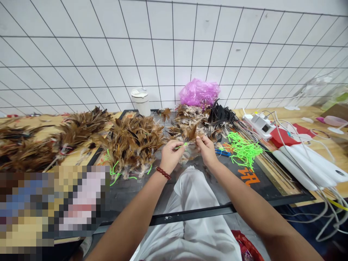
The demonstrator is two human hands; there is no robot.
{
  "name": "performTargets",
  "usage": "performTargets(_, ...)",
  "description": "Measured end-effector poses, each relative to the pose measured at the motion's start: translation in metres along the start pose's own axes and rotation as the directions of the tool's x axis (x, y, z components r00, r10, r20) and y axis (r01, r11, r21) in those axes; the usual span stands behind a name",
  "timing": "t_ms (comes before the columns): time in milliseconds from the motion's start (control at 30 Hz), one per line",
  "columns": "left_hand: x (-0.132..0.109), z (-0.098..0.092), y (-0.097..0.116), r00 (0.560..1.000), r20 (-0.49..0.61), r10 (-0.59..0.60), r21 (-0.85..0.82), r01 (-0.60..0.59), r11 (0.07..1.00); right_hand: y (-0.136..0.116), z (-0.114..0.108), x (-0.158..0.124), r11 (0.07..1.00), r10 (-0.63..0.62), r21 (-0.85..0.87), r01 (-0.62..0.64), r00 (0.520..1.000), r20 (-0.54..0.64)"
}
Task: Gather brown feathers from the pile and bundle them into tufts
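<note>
White cloth [187,232] over the person's lap lies nearest, between two bare forearms. Past it comes a dark board [130,195] on the worktop [288,117]. Above this, the left hand [172,154] pinches a short green cord [185,144] between thumb and fingertips. Just beside it, the right hand [207,148] has its fingertips drawn close together at some brown feathers [189,135]; I cannot tell whether they grip a strand. Such fine handling probably calls for a firm left pinch, small even pulls from the right, and feather vanes kept clear so none bend. Close to the right hand lies a blue cutter [223,152], better kept away from the wrist. Loose green cords [243,148] lie right of it; a feather heap [134,145] lies left. Farther off are a white lidded cup [141,103] and a pink plastic bag [199,92].
</note>
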State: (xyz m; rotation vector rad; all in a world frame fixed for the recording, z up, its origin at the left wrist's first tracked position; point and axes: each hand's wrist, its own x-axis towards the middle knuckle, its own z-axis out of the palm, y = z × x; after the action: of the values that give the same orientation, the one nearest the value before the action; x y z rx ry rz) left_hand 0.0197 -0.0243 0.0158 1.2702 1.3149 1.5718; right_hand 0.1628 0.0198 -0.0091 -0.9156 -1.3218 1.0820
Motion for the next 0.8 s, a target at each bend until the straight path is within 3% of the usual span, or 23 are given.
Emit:
performTargets(33, 0.005, -0.005, 0.01, 0.995, -0.023, 0.094, 0.1, -0.091, 0.991, 0.0, 0.0, 0.0, 0.999, -0.025, -0.024, 0.025, 1.0, -0.007)
performTargets(100, 0.024, -0.019, 0.032, 0.988, -0.039, 0.148, 0.297, -0.13, 0.946, -0.001, -0.001, -0.001, 0.996, -0.06, -0.061, 0.06, 0.998, -0.014)
performTargets(167, 0.053, -0.04, 0.053, 0.977, -0.107, 0.183, 0.512, -0.104, 0.852, -0.002, -0.001, -0.001, 0.994, -0.082, -0.079, 0.08, 0.997, -0.015)
performTargets(233, 0.084, -0.064, 0.064, 0.962, -0.201, 0.183, 0.675, 0.001, 0.738, -0.002, -0.001, -0.002, 0.989, -0.109, -0.097, 0.108, 0.994, -0.008)
performTargets(333, 0.118, -0.096, 0.056, 0.968, -0.226, 0.109, 0.851, 0.142, 0.505, 0.0, 0.0, -0.002, 0.983, -0.144, -0.118, 0.143, 0.99, 0.001)
performTargets(400, 0.128, -0.112, 0.043, 0.977, -0.209, 0.03, 0.908, 0.183, 0.376, 0.001, -0.001, -0.001, 0.98, -0.156, -0.125, 0.155, 0.988, 0.002)
performTargets(467, 0.128, -0.123, 0.035, 0.989, -0.09, -0.118, 0.936, 0.125, 0.33, 0.0, -0.002, 0.0, 0.975, -0.176, -0.134, 0.175, 0.984, 0.004)
performTargets(500, 0.126, -0.127, 0.035, 0.992, -0.06, -0.114, 0.936, 0.096, 0.339, -0.002, -0.004, 0.001, 0.972, -0.188, -0.141, 0.187, 0.982, 0.001)
performTargets(567, 0.118, -0.131, 0.046, 0.99, -0.093, 0.108, 0.908, 0.04, 0.417, -0.008, -0.008, 0.002, 0.965, -0.217, -0.156, 0.211, 0.976, -0.022)
performTargets(600, 0.112, -0.131, 0.054, 0.957, -0.101, 0.272, 0.89, -0.035, 0.455, -0.011, -0.01, 0.003, 0.961, -0.231, -0.163, 0.222, 0.972, -0.043)
performTargets(667, 0.095, -0.124, 0.071, 0.863, -0.142, 0.485, 0.854, -0.141, 0.5, -0.019, -0.015, 0.004, 0.952, -0.266, -0.181, 0.247, 0.96, -0.092)
performTargets(733, 0.073, -0.107, 0.079, 0.795, -0.143, 0.589, 0.819, -0.239, 0.522, -0.024, -0.02, 0.006, 0.929, -0.326, -0.226, 0.292, 0.937, -0.129)
performTargets(800, 0.046, -0.083, 0.07, 0.803, -0.021, 0.595, 0.767, -0.369, 0.525, -0.027, -0.026, 0.008, 0.883, -0.396, -0.32, 0.344, 0.912, -0.112)
